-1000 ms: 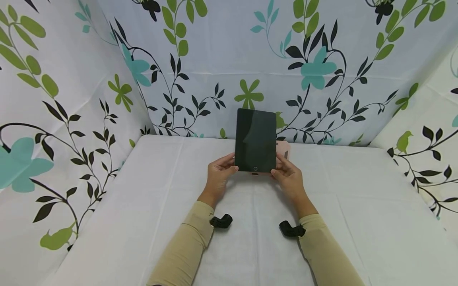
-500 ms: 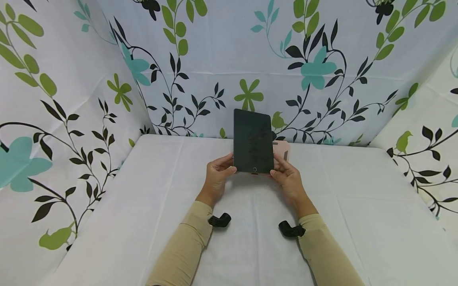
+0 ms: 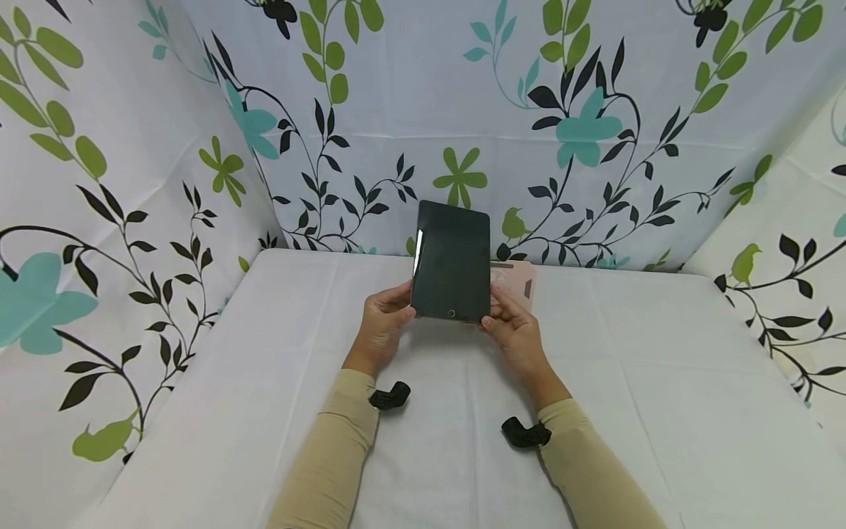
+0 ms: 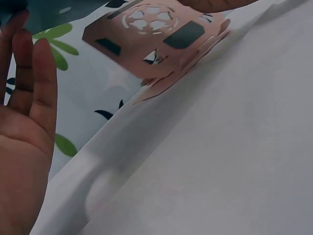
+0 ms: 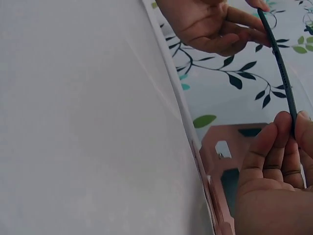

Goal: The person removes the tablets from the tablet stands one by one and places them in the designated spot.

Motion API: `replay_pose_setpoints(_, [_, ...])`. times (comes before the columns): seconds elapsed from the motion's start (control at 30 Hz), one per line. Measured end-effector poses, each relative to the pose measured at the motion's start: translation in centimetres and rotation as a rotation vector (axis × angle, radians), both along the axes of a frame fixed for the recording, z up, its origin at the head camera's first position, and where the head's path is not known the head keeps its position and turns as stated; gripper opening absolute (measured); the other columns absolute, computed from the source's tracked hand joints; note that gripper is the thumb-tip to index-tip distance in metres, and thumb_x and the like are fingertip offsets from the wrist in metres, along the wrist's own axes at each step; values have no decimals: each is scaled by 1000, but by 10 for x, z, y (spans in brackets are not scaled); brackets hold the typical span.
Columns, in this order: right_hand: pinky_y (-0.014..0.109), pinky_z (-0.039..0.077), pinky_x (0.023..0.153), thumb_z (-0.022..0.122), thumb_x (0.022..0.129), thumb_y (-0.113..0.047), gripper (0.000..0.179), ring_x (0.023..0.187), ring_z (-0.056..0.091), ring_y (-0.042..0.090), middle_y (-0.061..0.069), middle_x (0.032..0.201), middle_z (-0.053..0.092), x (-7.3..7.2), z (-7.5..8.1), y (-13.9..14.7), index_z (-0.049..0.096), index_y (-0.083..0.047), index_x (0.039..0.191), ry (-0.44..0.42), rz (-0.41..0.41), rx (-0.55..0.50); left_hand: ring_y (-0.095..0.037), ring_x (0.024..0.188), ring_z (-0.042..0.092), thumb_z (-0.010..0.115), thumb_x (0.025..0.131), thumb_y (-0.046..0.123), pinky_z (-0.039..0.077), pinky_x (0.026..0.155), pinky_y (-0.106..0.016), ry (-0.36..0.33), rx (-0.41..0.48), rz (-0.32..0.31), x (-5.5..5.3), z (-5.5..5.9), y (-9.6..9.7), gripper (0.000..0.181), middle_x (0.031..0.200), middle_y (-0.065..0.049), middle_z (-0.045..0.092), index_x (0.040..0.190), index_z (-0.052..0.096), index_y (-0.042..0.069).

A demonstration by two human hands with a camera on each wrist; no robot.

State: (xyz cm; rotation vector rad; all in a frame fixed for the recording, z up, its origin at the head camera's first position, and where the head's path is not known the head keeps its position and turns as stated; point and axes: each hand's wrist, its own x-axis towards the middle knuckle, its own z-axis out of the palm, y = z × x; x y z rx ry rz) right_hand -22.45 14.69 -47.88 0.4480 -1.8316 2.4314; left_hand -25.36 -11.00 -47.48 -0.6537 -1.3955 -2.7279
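Observation:
A dark tablet (image 3: pixel 452 261) with a round home button is held up, tilted, above the far part of the table. My left hand (image 3: pixel 380 323) pinches its lower left edge, thumb in front and fingers behind. At the lower right corner my right hand (image 3: pixel 518 334) grips it the same way. In the right wrist view the tablet (image 5: pixel 281 68) shows edge-on as a thin slab between both hands. Behind it stands a pink cut-out stand (image 3: pixel 522 279), partly hidden by the tablet. The left wrist view shows the stand's (image 4: pixel 122 44) round pattern and dark pads.
A white cloth covers the table (image 3: pixel 661 367). Its far edge meets a hanging curtain (image 3: pixel 396 88) printed with leaves, flowers and birds, which also closes off both sides. Black wrist cameras (image 3: pixel 390 396) sit on both sleeves.
Both hands have carried the tablet a little to the left, with slight turning. More of the pink stand shows to its right.

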Motion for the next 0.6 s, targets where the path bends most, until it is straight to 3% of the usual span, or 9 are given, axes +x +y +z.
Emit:
replay_pose_setpoints(0.23, [21, 60, 83, 58, 94, 15, 64, 86, 68, 4, -3, 96, 70, 4, 0, -10, 40, 2, 154, -15, 0, 6, -7, 90, 70, 76, 79, -13, 58, 75, -21, -17, -66, 23, 1, 2, -14, 46, 98, 6, 79, 107, 81, 22])
replay_pose_setpoints(0.37, [20, 59, 83, 56, 95, 14, 61, 86, 68, 4, -4, 95, 70, 7, 1, -17, 42, 0, 153, -68, -25, -38, -6, 91, 72, 87, 76, 3, 58, 74, -20, -1, -101, 48, 1, 3, -18, 38, 97, 7, 80, 107, 81, 23])
replay_pose_setpoints(0.47, [19, 59, 83, 55, 96, 14, 61, 85, 67, 4, -5, 95, 67, 9, 1, -23, 41, 0, 154, -110, -21, -91, -5, 91, 73, 91, 72, 18, 58, 75, -19, 6, -78, 54, 0, 3, -20, 36, 98, 7, 80, 106, 81, 23])
replay_pose_setpoints(0.6, [18, 59, 84, 54, 96, 14, 63, 85, 64, 3, -6, 96, 60, 11, 1, -29, 37, 0, 156, -123, 19, -123, -5, 90, 75, 89, 74, 18, 59, 77, -18, 3, -1, 37, 0, 4, -23, 31, 98, 4, 81, 104, 82, 19])
